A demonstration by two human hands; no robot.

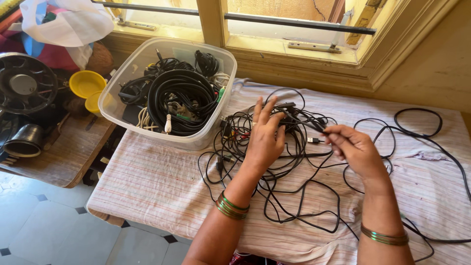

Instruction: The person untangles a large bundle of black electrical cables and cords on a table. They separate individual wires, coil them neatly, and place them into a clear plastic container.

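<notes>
A tangle of thin black cables (pixel 289 162) lies on a striped cloth (pixel 157 186) that covers the table. My left hand (pixel 265 140) rests on top of the tangle with its fingers spread, touching the cables near a black plug. My right hand (pixel 355 149) pinches one black cable (pixel 319 127) between thumb and fingers and holds it just above the pile. Both wrists wear green and gold bangles.
A clear plastic tub (pixel 208 140) with several coiled black cables stands at the cloth's back left. A long black cable (pixel 427 132) loops over the right side. A low wooden table (pixel 64 157) at the left bears yellow bowls (pixel 86 83), a fan and a metal pot. A window frame runs behind.
</notes>
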